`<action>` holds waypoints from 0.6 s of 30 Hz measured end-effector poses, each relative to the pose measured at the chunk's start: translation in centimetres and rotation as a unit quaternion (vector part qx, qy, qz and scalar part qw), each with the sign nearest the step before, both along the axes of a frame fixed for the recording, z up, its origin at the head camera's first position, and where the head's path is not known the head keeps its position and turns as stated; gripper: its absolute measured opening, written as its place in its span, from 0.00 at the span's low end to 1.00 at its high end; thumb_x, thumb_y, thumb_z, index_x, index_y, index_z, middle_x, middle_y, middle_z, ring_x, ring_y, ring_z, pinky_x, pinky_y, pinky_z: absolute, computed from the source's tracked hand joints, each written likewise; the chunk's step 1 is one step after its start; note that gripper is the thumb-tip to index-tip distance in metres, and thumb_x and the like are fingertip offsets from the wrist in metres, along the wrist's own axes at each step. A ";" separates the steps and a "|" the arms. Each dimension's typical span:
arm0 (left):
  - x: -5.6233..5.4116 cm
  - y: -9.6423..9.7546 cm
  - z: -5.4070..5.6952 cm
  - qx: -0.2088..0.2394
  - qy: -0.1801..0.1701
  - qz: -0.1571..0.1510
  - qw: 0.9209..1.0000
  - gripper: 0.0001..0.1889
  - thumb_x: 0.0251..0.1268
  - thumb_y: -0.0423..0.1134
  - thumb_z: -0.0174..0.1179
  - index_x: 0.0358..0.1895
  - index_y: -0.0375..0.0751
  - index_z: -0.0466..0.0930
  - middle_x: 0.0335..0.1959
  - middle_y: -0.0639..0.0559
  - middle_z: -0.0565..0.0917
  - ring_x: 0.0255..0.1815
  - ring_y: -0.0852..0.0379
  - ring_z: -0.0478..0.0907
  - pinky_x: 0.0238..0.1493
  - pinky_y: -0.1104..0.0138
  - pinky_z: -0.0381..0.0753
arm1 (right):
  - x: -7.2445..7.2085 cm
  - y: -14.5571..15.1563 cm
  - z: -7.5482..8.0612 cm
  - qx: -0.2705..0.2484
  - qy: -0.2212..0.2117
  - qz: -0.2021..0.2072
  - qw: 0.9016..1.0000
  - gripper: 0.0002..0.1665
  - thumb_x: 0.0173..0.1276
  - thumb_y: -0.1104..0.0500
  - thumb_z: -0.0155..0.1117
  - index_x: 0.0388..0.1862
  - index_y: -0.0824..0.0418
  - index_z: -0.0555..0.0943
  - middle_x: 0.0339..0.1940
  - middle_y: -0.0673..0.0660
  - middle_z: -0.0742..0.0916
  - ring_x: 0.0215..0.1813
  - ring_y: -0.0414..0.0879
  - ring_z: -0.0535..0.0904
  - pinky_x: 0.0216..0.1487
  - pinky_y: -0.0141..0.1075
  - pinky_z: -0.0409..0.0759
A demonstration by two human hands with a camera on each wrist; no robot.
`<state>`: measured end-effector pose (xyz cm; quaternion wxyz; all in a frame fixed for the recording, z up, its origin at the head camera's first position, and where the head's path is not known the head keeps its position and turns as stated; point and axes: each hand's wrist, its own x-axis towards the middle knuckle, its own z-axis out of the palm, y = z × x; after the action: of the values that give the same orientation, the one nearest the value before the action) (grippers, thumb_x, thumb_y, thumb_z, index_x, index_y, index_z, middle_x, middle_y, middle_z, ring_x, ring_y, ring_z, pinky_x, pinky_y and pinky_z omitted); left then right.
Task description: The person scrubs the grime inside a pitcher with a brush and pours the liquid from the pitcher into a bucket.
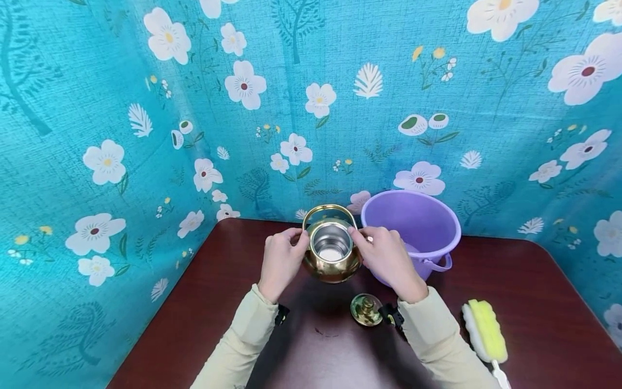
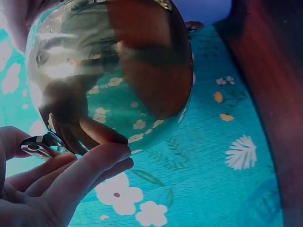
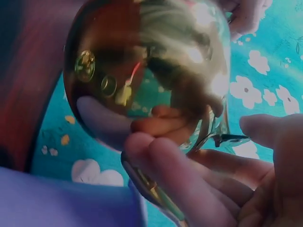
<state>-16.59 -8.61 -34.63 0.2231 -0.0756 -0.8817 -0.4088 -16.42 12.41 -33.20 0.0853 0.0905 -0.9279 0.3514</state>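
Both hands hold a shiny gold kettle (image 1: 332, 272) above the table, its open mouth and silvery inside facing the head camera. My left hand (image 1: 283, 260) pinches it at the left foot of its arched handle (image 1: 329, 207), with fingertips against the round body in the left wrist view. On the opposite side my right hand (image 1: 390, 260) grips the other handle foot, fingers lying along the body. A spout (image 3: 154, 189) shows beside those fingers in the right wrist view. The kettle's gold lid (image 1: 366, 309) lies on the table below, knob up, near the right wrist.
A purple bucket (image 1: 413, 216) stands just right of the kettle, partly behind the right hand. Farther right, a yellow and white sponge brush (image 1: 486, 330) lies on the dark red table (image 1: 204, 302). Blue flowered cloth (image 1: 291, 108) hangs behind and to the left.
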 end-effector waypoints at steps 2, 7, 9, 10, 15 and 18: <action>0.0 -0.1 -0.5 -0.001 -0.005 0.005 1.000 0.14 0.66 0.41 0.55 0.39 0.38 0.88 0.17 0.54 0.84 0.19 0.64 0.75 0.26 0.69 0.75 | 0.0 -0.3 -0.5 0.008 0.006 0.004 1.000 0.22 0.73 0.40 0.51 0.38 0.53 0.86 0.15 0.49 0.79 0.22 0.43 0.74 0.29 0.37 0.70; -0.2 -0.3 -1.6 -0.008 -0.012 0.024 1.000 0.14 0.66 0.42 0.55 0.41 0.37 0.88 0.24 0.50 0.88 0.26 0.58 0.82 0.34 0.63 0.80 | 0.1 -1.0 -1.5 0.013 0.009 0.009 1.000 0.25 0.69 0.43 0.57 0.54 0.59 0.83 0.28 0.53 0.87 0.30 0.46 0.78 0.38 0.42 0.75; -0.1 -0.4 -2.0 -0.008 -0.020 0.031 0.999 0.15 0.67 0.42 0.55 0.42 0.36 0.88 0.29 0.48 0.89 0.30 0.56 0.84 0.38 0.60 0.82 | 0.2 -1.2 -1.9 0.006 0.009 0.012 1.000 0.24 0.68 0.45 0.59 0.55 0.59 0.83 0.35 0.55 0.89 0.36 0.48 0.83 0.43 0.46 0.78; -0.1 -0.5 -2.1 -0.009 -0.024 0.036 0.999 0.15 0.67 0.42 0.55 0.43 0.36 0.87 0.31 0.48 0.89 0.32 0.55 0.85 0.40 0.59 0.82 | 0.3 -1.3 -2.0 0.003 0.012 0.015 1.000 0.23 0.68 0.46 0.59 0.55 0.59 0.83 0.38 0.55 0.90 0.40 0.50 0.84 0.46 0.47 0.78; 0.4 -0.8 -2.6 -0.014 -0.030 0.055 0.998 0.17 0.68 0.42 0.54 0.52 0.37 0.84 0.38 0.47 0.89 0.38 0.50 0.86 0.44 0.54 0.81 | 0.3 -1.9 -2.6 -0.001 0.023 0.023 0.999 0.23 0.67 0.52 0.62 0.58 0.61 0.82 0.51 0.58 0.87 0.54 0.56 0.83 0.54 0.52 0.77; 0.7 -0.9 -2.8 -0.019 -0.034 0.058 0.998 0.20 0.68 0.42 0.54 0.59 0.40 0.79 0.43 0.46 0.88 0.41 0.48 0.86 0.44 0.52 0.81 | 0.3 -2.3 -2.9 -0.002 0.015 0.018 1.000 0.25 0.67 0.51 0.62 0.60 0.60 0.80 0.53 0.59 0.86 0.55 0.57 0.82 0.53 0.53 0.78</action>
<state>-15.90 -9.50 -37.41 0.2148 -0.0145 -0.8994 -0.3805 -16.07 10.15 -36.06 0.0929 0.1126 -0.9242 0.3529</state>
